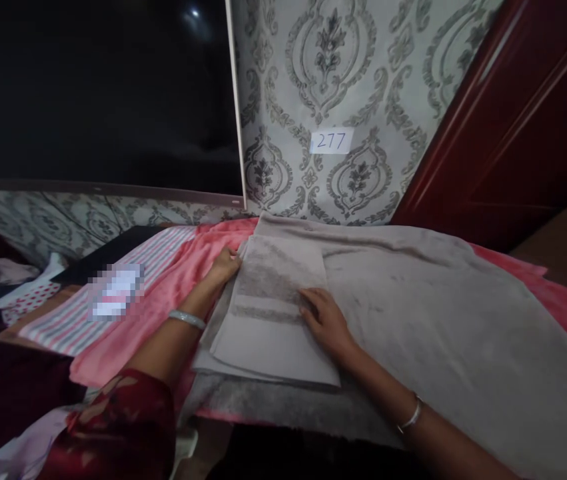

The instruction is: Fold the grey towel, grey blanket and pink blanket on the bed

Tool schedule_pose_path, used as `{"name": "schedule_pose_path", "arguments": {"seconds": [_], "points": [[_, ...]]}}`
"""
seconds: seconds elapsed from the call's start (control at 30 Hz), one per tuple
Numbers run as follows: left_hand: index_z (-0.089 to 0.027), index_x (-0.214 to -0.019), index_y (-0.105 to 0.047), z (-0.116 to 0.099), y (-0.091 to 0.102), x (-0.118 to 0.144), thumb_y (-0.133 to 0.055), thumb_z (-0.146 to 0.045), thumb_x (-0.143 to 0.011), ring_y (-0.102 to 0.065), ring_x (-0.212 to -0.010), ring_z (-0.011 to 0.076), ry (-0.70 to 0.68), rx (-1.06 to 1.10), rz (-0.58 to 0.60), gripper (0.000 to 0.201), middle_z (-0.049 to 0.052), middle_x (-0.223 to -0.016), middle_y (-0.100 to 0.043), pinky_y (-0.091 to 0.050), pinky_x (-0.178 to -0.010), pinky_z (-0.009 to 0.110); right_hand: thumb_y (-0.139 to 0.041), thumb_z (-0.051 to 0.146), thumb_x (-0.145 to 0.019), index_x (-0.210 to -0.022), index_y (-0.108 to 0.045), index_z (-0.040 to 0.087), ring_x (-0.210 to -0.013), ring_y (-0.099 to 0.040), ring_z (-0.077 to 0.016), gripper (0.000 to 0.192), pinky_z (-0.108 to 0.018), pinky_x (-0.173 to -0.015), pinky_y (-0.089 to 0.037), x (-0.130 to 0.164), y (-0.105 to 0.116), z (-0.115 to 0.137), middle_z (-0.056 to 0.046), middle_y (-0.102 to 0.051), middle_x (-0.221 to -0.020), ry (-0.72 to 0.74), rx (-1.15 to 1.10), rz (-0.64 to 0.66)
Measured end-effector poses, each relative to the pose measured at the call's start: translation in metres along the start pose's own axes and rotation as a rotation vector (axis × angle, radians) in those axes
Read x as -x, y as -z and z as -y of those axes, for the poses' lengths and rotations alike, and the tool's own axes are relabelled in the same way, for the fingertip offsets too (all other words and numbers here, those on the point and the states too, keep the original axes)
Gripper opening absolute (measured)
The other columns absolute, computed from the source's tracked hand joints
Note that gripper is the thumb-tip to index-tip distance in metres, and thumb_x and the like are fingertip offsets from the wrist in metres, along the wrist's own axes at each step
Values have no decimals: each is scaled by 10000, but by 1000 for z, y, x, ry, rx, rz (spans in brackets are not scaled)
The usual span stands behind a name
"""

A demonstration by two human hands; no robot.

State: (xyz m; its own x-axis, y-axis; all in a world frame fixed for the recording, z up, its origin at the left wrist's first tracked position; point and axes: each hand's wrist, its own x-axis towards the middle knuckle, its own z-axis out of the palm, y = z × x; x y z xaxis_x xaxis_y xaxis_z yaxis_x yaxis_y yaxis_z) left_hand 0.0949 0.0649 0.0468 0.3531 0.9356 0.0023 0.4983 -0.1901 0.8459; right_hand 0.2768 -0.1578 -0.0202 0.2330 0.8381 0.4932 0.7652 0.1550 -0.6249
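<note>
Here, a folded grey cloth (268,340) lies on the spread grey blanket (428,313). The left hand (226,265) touches the cloth's left edge, though I can't tell whether it grips; apart from it, the right hand (327,323) rests unclenched on top.

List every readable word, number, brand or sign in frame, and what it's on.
"277": handwritten on a white rectangular paper label on grey-patterned wallpaper.
Unreadable: pixelated patch over the pink, grey and white striped cloth.
Too small to read: pale mark on the lower frame of the black flat-screen television.
No text visible: folded grey plush cloth.
</note>
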Motion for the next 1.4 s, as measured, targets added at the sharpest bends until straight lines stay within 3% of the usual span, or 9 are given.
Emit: {"name": "schedule_pose_path", "arguments": {"seconds": [0.13,0.27,0.43,0.6,0.83,1.0,1.17,1.27,1.4], "points": [[-203,-596,-558,2,6,19,-751,-336,-643,-549,-707,198,-23,-204,25,239,4,-609,-557,-363,-638,278,-487,292,-919,-1237,-667,196,-1157,-557,-279,378,-484,-1033,-447,12,-1,-6,-132,-647,-1209,39,37,-104],[-213,-607,-569,10,8,38,-780,-439,-613,-540,-669,193,-14,-307,75,309,0,-622,-577,-336,-602,282,-505,372,-954,-1209,-686,211,-1166,-566,-275,352,-478,-1032,-450,14,0,-6,-119,-665,-1216,53,-6,-153],[-217,-621,-568,16,4,52,-773,-489,-605,-538,-665,189,-13,-342,75,341,0,-634,-583,-318,-593,282,-539,390,-957,-1176,-701,233,-1149,-591,-271,314,-477,-1006,-471,14,-1,-9,-99,-689,-1193,106,-63,-169],[-230,-506,-461,15,5,57,-697,-503,-639,-438,-556,149,-11,-275,79,385,-32,-501,-431,-269,-544,279,-535,348,-951,-1160,-705,231,-1144,-592,-267,294,-478,-1005,-475,13,-6,-9,-101,-688,-1186,106,-85,-197],[-233,-592,-440,22,12,68,-569,-502,-687,-437,-537,133,-21,-138,58,313,-49,-547,-449,-336,-523,254,-512,246,-906,-1165,-712,233,-1153,-590,-260,328,-480,-1005,-488,3,-4,-12,-103,-681,-1202,117,-28,-126],[-228,-556,-424,20,9,69,-598,-366,-715,-469,-586,144,-65,-211,-21,273,-47,-556,-451,-337,-573,254,-517,213,-877,-1219,-691,196,-1201,-581,-252,384,-471,-1076,-445,-38,9,-31,-115,-663,-1272,94,93,-4],[-215,-798,-530,21,-2,78,-554,-223,-801,-595,-727,213,-80,-308,-111,26,3,-696,-587,-401,-680,294,-497,230,-919,-1415,-547,120,-1344,-482,-260,511,-436,-1158,-351,-103,12,-40,-165,-544,-1444,19,314,126],[-182,-1140,-539,24,-10,88,-474,-221,-889,-659,-860,259,-79,-391,-125,263,97,-960,-689,-450,-755,346,-450,305,-984,-1534,-392,134,-1451,-344,-278,579,-442,-1172,-307,-134,2,-37,-162,-396,-1566,-12,428,172],[-159,-1349,-475,35,-12,97,-429,-277,-930,-647,-1063,295,-133,-507,-191,437,177,-1295,-596,-490,-899,431,-396,385,-1028,-1577,-309,185,-1495,-247,-301,591,-487,-1185,-228,-155,-19,-39,-141,-264,-1634,-91,558,337]]}}
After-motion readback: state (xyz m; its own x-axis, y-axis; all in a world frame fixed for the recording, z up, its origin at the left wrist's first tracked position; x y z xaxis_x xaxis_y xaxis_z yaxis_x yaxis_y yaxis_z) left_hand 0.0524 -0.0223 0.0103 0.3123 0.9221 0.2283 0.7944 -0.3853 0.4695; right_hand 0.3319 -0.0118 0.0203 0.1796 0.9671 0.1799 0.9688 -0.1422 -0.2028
